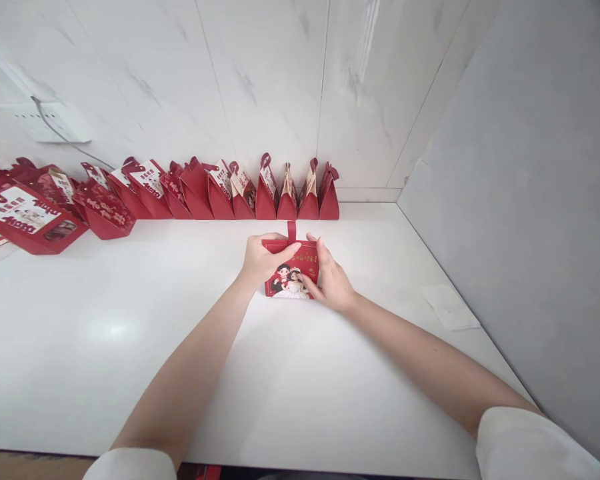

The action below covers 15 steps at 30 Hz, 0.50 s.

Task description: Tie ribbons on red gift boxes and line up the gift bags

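A red gift box [291, 288] with a printed bride and groom and gold lettering stands on the white table [220, 373], held between both hands. My left hand [266, 259] grips its upper left, the thumb lying across the front near the top edge. On the right side, my right hand [333, 279] is closed round the box, its thumb pressing on the printed front. A dark red ribbon loop [292, 231] sticks up from the top of the box. The fingers behind the box are partly hidden.
Several red gift boxes [267, 200] with ribbon loops stand in a row along the tiled wall [260, 80]. More boxes [30, 217] crowd together at the left. A white paper [450, 308] lies by the grey right wall [530, 200]. A cable [70, 140] hangs from the wall socket.
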Each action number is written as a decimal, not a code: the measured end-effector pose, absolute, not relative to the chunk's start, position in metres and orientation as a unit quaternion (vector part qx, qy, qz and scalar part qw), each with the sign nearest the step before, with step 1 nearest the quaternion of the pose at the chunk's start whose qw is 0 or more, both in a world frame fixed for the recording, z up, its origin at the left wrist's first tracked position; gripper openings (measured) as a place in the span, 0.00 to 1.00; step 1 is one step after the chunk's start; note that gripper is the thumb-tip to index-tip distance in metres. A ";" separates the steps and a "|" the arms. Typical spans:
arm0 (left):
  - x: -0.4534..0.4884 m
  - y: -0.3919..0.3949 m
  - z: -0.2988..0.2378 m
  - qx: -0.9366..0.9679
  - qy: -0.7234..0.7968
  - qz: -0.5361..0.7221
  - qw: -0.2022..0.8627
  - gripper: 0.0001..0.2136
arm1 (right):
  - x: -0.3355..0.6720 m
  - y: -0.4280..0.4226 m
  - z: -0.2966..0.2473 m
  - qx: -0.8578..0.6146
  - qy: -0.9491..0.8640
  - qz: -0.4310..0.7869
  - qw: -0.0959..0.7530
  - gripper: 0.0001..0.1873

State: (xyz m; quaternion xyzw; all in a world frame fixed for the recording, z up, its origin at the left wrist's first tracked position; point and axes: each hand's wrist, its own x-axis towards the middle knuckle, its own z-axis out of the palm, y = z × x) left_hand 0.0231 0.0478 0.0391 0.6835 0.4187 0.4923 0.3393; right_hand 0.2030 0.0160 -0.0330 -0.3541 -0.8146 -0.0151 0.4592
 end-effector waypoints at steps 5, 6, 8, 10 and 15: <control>0.026 0.046 0.039 0.686 0.424 0.504 0.308 0.14 | 0.202 0.016 -0.036 -0.364 -0.804 0.010 0.470 0.49; 0.026 0.046 0.038 0.686 0.425 0.503 0.308 0.14 | 0.201 0.016 -0.037 -0.368 -0.798 0.010 0.478 0.49; 0.024 0.047 0.038 0.688 0.422 0.499 0.316 0.15 | 0.200 0.015 -0.036 -0.377 -0.780 0.004 0.499 0.49; 0.022 0.048 0.039 0.690 0.414 0.488 0.338 0.14 | 0.201 0.014 -0.031 -0.387 -0.759 0.004 0.524 0.44; 0.020 0.044 0.050 0.714 0.390 0.442 0.379 0.13 | 0.206 0.005 0.011 -0.374 -0.726 0.025 0.577 0.33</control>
